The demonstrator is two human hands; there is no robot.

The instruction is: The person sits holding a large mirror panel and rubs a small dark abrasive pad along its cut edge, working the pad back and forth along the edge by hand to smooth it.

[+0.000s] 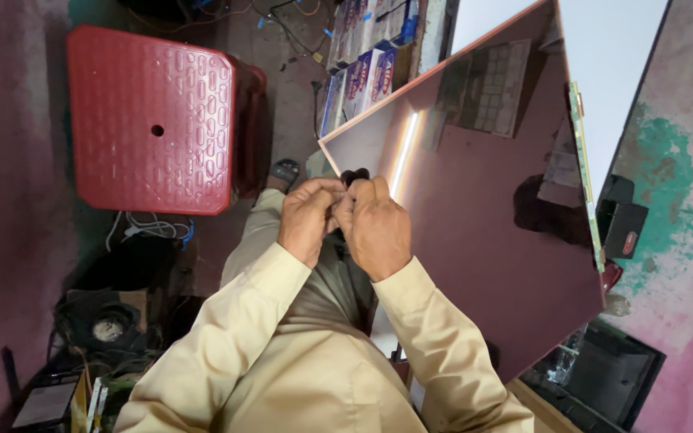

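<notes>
1. A small repair workshop is suggested by a large bare display panel (491, 240) lying just right of the hands.
2. Tangled cables (150, 228), stacked boxes (362, 76) and a red plastic stool (150, 120) are seen left and beyond.

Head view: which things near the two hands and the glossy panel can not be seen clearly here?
- Small dark thing pinched at the panel's corner: the fingers of the left hand and right hand cover most of it.
- Glossy panel: its top corner is cut by the frame edge, and its lower edge is behind the right sleeve.
- Sandal: partly behind the knee.
</notes>
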